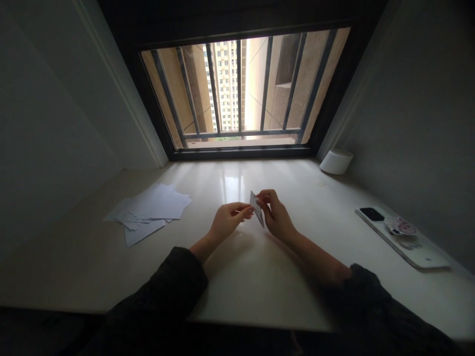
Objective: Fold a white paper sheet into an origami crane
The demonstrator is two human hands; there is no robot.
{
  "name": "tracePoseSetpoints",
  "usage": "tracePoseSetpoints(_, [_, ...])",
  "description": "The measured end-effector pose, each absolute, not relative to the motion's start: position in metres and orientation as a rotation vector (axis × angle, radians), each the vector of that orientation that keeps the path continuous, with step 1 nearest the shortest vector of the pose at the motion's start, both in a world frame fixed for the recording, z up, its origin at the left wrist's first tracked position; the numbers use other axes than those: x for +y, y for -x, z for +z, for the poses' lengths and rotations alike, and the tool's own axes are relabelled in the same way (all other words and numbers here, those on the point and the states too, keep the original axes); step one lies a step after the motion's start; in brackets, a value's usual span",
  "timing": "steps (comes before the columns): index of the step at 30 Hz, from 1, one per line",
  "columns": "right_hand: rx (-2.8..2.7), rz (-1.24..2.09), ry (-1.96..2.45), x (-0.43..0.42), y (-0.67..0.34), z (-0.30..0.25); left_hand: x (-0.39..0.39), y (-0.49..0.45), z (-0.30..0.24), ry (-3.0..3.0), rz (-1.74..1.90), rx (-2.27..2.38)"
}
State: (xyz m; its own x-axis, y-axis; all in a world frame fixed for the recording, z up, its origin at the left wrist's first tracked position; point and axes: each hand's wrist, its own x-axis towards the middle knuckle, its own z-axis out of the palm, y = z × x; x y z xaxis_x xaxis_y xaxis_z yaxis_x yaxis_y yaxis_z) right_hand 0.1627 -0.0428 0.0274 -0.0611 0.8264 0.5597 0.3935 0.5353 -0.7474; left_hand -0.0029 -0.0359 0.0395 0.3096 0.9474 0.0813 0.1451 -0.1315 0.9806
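Note:
Between my two hands, just above the pale tabletop (222, 262), a small folded piece of white paper (257, 208) stands on a slant. My left hand (232, 217) pinches its left side between thumb and fingers. On the other side my right hand (274, 212) has its fingers bent and pressed against the paper's right face. The paper looks doubled, with a narrow gap between its layers near the bottom. My right fingers hide part of its upper edge.
A loose pile of white paper sheets (156, 202) lies to the left. On the right rests a phone (426, 254) with a cartoon grip (403, 226) on its back. A white cylindrical object (336, 162) stands by the right wall. A barred window (241, 94) closes off the far end.

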Motion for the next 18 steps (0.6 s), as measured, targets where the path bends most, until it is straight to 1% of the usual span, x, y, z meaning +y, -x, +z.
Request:
tracePoseSetpoints(5, [-1.768,0.388,1.006,-0.0459,-0.1615,0.0293,-0.0359,0.0022,0.0426,-1.405,1.012,1.032])
tracePoseSetpoints(12, [-1.666,0.478,1.013,-0.0509,-0.1569,0.0357,-0.0378,0.0017,0.0447,-1.202,1.124,0.996])
tracePoseSetpoints(18, [-1.541,0.566,1.070,-0.0480,-0.1577,0.0308,-0.0373,0.0011,0.0432,-1.167,1.077,0.950])
